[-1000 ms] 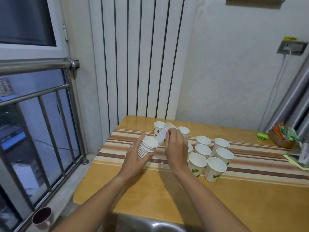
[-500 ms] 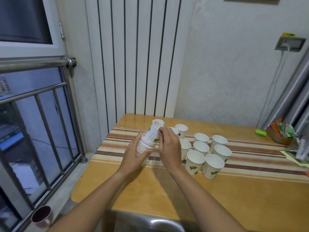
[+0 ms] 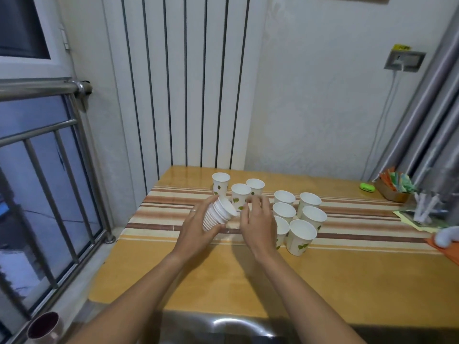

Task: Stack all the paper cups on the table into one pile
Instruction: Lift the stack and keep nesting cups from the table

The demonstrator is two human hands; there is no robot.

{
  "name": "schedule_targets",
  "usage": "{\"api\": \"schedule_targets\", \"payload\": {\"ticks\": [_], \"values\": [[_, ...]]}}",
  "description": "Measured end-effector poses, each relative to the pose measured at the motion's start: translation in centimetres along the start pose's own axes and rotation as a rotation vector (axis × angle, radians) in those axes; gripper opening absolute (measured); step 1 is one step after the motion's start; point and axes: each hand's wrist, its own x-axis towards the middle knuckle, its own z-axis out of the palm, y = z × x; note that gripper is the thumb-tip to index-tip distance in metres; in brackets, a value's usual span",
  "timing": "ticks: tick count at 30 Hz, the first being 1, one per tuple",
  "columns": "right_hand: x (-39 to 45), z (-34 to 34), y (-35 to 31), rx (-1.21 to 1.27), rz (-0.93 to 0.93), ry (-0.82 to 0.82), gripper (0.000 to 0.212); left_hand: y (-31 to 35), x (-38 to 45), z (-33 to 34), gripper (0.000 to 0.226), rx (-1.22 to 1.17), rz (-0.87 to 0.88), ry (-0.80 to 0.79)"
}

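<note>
A green oval case lay near the table's far right corner, beside a packet box. A dark-lined mug sat low at left, below the window rail.

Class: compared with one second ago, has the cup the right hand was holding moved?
Yes. It left the standing cups and now sits nested on the stack in the left hand; the right hand is empty.

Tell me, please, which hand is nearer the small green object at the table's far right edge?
Right. The right hand lies well left of the green object; the left hand, gripping the stack, is farther left.

One head-worn view — looking forward and down, close over the table.
</note>
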Motion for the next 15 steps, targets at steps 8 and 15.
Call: {"api": "schedule_targets", "payload": {"ticks": [8,15], "values": [[-1.3,-1.1,4.4,-0.425,0.224,-0.154,0.032,0.4,0.0,1.0,0.070,-0.012,0.021,0.004],[-0.2,-2.4,0.9,-0.157,-0.052,0.201,0.013,1.8,-0.9,1.0,0.071,-0.108,0.022,0.003]]}}
